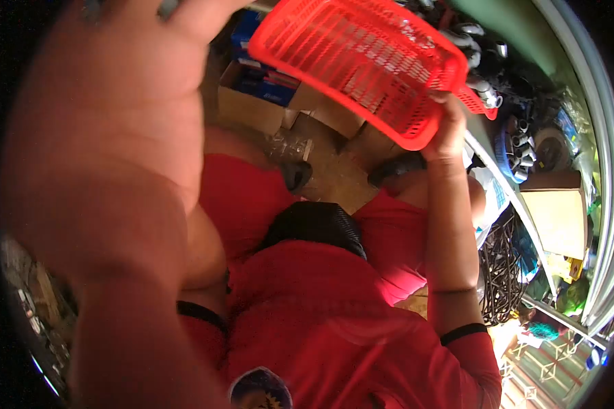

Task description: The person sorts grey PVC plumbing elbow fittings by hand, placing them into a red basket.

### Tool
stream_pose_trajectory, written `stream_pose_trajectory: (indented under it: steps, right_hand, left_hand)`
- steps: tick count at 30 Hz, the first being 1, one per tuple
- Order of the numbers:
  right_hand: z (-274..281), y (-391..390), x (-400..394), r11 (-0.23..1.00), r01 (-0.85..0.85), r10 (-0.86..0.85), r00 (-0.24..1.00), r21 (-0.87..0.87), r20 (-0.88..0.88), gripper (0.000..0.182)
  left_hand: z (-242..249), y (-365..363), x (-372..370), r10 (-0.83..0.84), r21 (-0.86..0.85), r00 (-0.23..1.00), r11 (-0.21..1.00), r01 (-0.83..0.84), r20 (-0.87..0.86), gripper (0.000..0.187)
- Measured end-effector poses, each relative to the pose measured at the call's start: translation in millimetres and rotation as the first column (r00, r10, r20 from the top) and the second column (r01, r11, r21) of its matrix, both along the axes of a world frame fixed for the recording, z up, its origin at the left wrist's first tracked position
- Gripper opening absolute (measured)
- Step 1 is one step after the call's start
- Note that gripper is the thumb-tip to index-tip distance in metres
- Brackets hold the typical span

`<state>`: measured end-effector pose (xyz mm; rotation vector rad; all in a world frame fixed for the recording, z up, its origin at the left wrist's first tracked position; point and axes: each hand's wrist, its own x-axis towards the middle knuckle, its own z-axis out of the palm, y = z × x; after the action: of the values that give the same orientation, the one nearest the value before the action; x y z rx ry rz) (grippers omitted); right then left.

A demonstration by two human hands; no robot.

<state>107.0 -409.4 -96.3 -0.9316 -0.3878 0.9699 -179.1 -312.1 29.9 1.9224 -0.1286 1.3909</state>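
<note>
My left hand (116, 88) looms very close to the camera on the left side. Its thumb stretches toward the upper right, and small dark gaps show between the fingers. The fingertips lie beyond the top edge, and nothing is visibly held there. At the upper right, my right hand (449, 129) grips the near right corner of a red plastic basket (348, 102). The basket has slotted sides and is raised and tilted above my knees. No contents can be made out in it.
An open cardboard box (249, 102) with blue packages stands on the floor beyond my knees. To the right are dark metal parts, a blue basket (503, 150) of metal pieces, a yellowish carton (556, 218) and a bundle of dark rods (499, 273). Pale rails (610, 163) curve along the right edge.
</note>
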Motion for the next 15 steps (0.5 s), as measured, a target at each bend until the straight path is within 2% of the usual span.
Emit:
stream_pose_trajectory:
  steps: [3,6,8,10,13,15]
  right_hand:
    - [7,-11,-5,0.997,-0.045,0.045,0.999,0.064,-0.001,0.063]
    - [11,-17,-7,0.997,-0.004,-0.001,0.998,0.073,0.068,0.063]
    - [10,-30,1,0.995,-0.082,0.083,0.996,0.051,-0.014,0.059]
    - [19,-39,-4,1.000,-0.003,0.006,0.996,-0.030,0.084,0.056]
    - [31,-48,-1,0.999,0.001,-0.007,0.992,0.048,0.127,0.057]
    - [46,-60,1,0.990,0.112,-0.125,0.977,0.083,0.171,0.061]
  left_hand:
    - [14,-19,5,-0.061,0.075,0.995,0.996,0.056,0.073,0.060]
    - [21,-33,7,-0.091,0.111,0.990,0.991,0.078,0.109,0.059]
    - [26,-40,6,-0.086,0.116,0.990,0.991,0.072,0.115,0.059]
    - [32,-41,9,-0.057,0.106,0.991,0.993,0.044,0.123,0.059]
    - [37,-38,19,0.005,0.113,0.989,0.993,-0.021,0.146,0.059]
    - [33,-22,25,0.129,0.061,0.982,0.989,-0.138,0.136,0.059]
